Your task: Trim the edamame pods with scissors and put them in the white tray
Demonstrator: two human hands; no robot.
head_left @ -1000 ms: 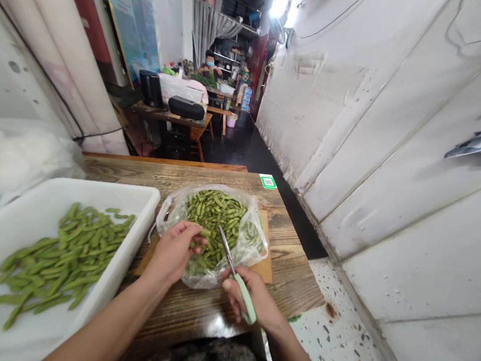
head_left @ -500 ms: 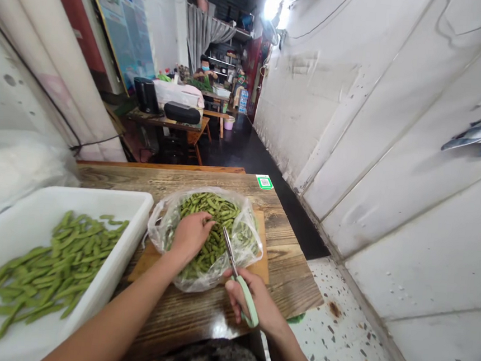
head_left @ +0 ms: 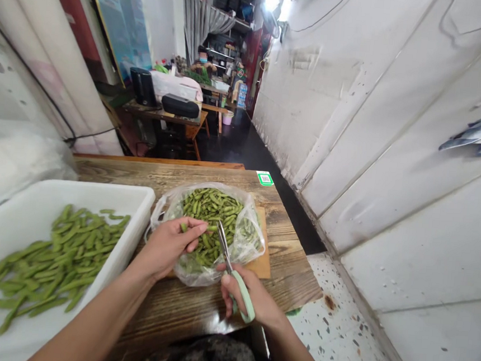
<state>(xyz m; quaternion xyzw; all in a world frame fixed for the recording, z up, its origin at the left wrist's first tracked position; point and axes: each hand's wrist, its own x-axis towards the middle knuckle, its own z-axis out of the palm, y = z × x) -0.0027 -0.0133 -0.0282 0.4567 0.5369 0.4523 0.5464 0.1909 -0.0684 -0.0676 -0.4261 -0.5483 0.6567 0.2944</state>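
Note:
Pinched between the fingers of my left hand (head_left: 178,242) is a green soybean pod (head_left: 211,228), its tip pointing right toward the scissor blades. My right hand (head_left: 245,293) is closed around the pale green handles of a pair of scissors (head_left: 242,297), whose metal blades point up and away, close to that pod. Both hands are over a clear plastic bag (head_left: 256,235) lying open and filled with green soybean pods (head_left: 211,203). To the left, a white tub (head_left: 141,200) holds a spread of more pods (head_left: 69,252).
The bag rests on a wooden board (head_left: 264,261) on the wooden table (head_left: 287,269). A QR code card (head_left: 265,178) lies at its far corner. A white plastic bag (head_left: 19,153) is at the far left. Farther back, a person (head_left: 202,67) sits behind another table.
My left hand has drawn back from the pile with a pod in its fingers. The scissors in my right hand have shifted slightly left, their blades now beside the pod.

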